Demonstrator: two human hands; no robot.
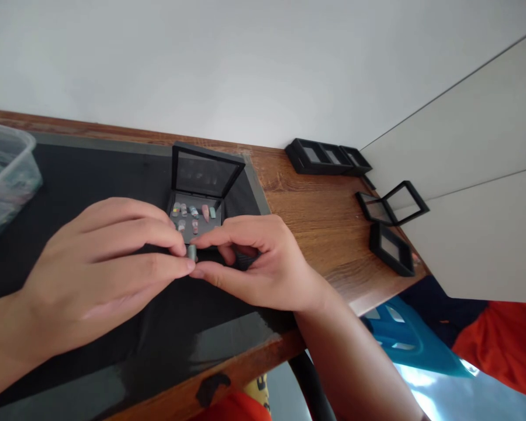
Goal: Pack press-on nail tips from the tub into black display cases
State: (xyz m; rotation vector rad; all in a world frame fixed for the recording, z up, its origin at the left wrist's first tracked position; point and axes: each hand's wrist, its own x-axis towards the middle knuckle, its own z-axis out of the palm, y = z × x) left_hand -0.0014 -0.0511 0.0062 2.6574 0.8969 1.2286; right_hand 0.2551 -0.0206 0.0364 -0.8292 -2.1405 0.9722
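Observation:
A small grey-green press-on nail (192, 252) is pinched between both hands in front of an open black display box. My left hand (114, 272) comes from the left, its thumb and fingertips closed on the nail's left side. From the right, my right hand (254, 260) grips the other side between thumb and forefinger, its remaining fingers curled. The display box (208, 169) has its clear-windowed lid raised. Inside, several decorated press-on nails (193, 211) lie in rows on a grey pad; my fingers hide the box's front part.
A clear plastic tub (15, 169) of small packets stands at the left on the black mat (96, 169). More black boxes (319, 156) line the wooden table's far right, one with its lid open (390, 204). A blue chair (403, 336) and an orange-clothed person (504, 345) are at lower right.

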